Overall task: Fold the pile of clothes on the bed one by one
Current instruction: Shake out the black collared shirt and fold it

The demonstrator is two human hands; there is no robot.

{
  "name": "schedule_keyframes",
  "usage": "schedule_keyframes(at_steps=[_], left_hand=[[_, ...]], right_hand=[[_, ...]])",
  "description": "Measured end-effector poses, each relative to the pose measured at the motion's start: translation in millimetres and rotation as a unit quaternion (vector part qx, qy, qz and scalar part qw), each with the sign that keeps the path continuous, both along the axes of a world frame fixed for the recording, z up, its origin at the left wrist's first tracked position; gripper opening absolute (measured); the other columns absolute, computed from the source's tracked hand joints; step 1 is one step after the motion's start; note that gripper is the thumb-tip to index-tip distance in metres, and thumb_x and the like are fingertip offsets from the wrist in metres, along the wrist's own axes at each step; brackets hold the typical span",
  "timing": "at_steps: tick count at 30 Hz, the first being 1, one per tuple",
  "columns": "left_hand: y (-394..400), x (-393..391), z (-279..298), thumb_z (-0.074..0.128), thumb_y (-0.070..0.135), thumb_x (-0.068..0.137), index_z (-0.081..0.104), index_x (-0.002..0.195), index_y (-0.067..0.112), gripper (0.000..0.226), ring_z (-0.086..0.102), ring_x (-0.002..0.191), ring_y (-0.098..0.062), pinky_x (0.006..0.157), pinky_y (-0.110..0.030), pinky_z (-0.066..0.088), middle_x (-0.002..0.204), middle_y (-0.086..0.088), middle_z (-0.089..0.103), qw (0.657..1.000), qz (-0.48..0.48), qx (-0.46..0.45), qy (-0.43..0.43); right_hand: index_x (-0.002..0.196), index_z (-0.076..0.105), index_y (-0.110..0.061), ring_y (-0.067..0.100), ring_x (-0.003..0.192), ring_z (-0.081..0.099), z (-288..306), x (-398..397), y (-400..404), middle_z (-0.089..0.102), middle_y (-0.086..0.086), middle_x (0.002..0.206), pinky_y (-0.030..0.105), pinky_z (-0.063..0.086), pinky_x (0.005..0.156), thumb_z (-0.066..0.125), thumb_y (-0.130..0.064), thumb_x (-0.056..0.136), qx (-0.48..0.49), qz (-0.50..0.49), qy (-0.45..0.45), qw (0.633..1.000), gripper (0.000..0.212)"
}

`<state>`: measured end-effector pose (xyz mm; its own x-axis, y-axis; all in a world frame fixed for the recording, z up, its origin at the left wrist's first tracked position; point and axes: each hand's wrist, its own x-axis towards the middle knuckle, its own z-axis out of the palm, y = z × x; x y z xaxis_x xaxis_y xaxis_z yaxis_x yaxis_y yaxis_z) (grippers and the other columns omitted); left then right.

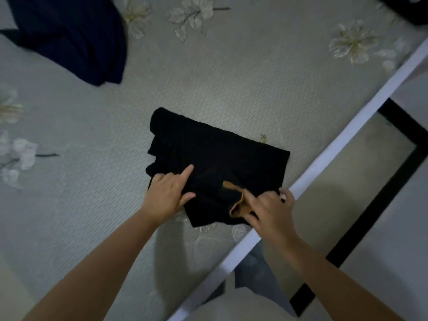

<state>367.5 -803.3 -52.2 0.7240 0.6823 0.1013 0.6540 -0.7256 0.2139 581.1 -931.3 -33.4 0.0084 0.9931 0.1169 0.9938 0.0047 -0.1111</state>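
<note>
- Your left hand [168, 193]: rests on the near left corner of the black garment, index finger stretched out flat on the cloth, the other fingers loosely bent and pressing down. It holds nothing; it pins.
- Your right hand [269, 210]: fingers curled over the near right edge of the same garment, pinching cloth beside the tan label [237, 200], close to the white bed edge [324, 158].
- Black garment [215, 163]: already folded into a compact rectangle, lying on the bed in front of you, near its right edge. Several layers show along the left side, slightly uneven. The kind of garment cannot be told.
- Handling, as judged: soft, light, limp knit; it will sag and slide apart if you lift it by one corner. Take hold at both near corners through all the layers, or slip flat hands under it. The label is no handle.
- Bed [92, 205]: grey textured cover with pale flower prints, carrying everything listed.
- Dark navy clothes [69, 35]: an unfolded heap at the far left, well apart from the black piece; likely your next item.
- Another dark item [407, 10]: at the far right corner, mostly out of view.
- Floor [361, 172]: pale, with a black strip, to the right of the bed.
</note>
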Motion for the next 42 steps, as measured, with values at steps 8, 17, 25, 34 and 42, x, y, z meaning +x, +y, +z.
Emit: schedule_keyframes(at_steps=[8, 17, 25, 34, 42], left_hand=[[-52, -65, -30, 0.016, 0.046, 0.098, 0.043, 0.12, 0.006, 0.053, 0.044, 0.09, -0.025, 0.079, -0.039, 0.039, 0.09, -0.021, 0.066, 0.997, 0.053, -0.049, -0.035], [-2, -10, -16, 0.062, 0.055, 0.075, -0.01, 0.145, 0.031, 0.103, 0.043, 0.116, -0.036, 0.094, -0.04, 0.038, 0.131, -0.025, 0.036, 0.853, 0.389, -0.336, -0.092], [-15, 24, -25, 0.065, 0.041, 0.079, -0.012, 0.143, 0.032, 0.1, 0.056, 0.108, -0.027, 0.079, -0.023, 0.039, 0.139, -0.007, 0.045, 0.84, 0.359, -0.377, -0.155], [-18, 42, -24, 0.069, 0.028, 0.079, -0.008, 0.143, 0.036, 0.101, 0.044, 0.096, -0.002, 0.08, -0.018, 0.036, 0.139, -0.002, 0.043, 0.815, 0.329, -0.414, -0.237], [-15, 41, -16, 0.064, 0.016, 0.084, -0.013, 0.141, 0.032, 0.097, 0.046, 0.097, -0.002, 0.084, -0.013, 0.039, 0.143, -0.005, 0.038, 0.82, 0.301, -0.439, -0.212]], right_hand=[[0.068, 0.073, -0.015, 0.02, 0.098, 0.045, -22, -18, -64, 0.069, 0.008, 0.085, 0.049, 0.025, 0.095, 0.072, -0.005, 0.056, -0.031, 0.04, 0.097, 0.994, 0.016], [0.144, 0.022, -0.014, 0.032, 0.127, 0.036, -22, -4, -4, 0.034, 0.019, 0.139, 0.042, 0.033, 0.106, 0.067, -0.034, 0.08, -0.121, -0.386, 0.386, 0.829, 0.081], [0.145, 0.0, -0.03, 0.029, 0.116, 0.049, -39, -11, 15, 0.043, 0.014, 0.136, 0.028, 0.04, 0.09, 0.072, -0.031, 0.076, -0.177, -0.361, 0.402, 0.823, 0.1], [0.145, 0.003, -0.032, 0.024, 0.123, 0.045, -40, 12, 34, 0.04, 0.006, 0.141, 0.02, 0.033, 0.09, 0.073, -0.031, 0.075, -0.15, -0.341, 0.442, 0.816, 0.099], [0.146, 0.004, -0.022, 0.022, 0.121, 0.047, -24, 27, 33, 0.044, 0.007, 0.139, 0.019, 0.035, 0.091, 0.072, -0.027, 0.077, -0.202, -0.34, 0.406, 0.824, 0.096]])
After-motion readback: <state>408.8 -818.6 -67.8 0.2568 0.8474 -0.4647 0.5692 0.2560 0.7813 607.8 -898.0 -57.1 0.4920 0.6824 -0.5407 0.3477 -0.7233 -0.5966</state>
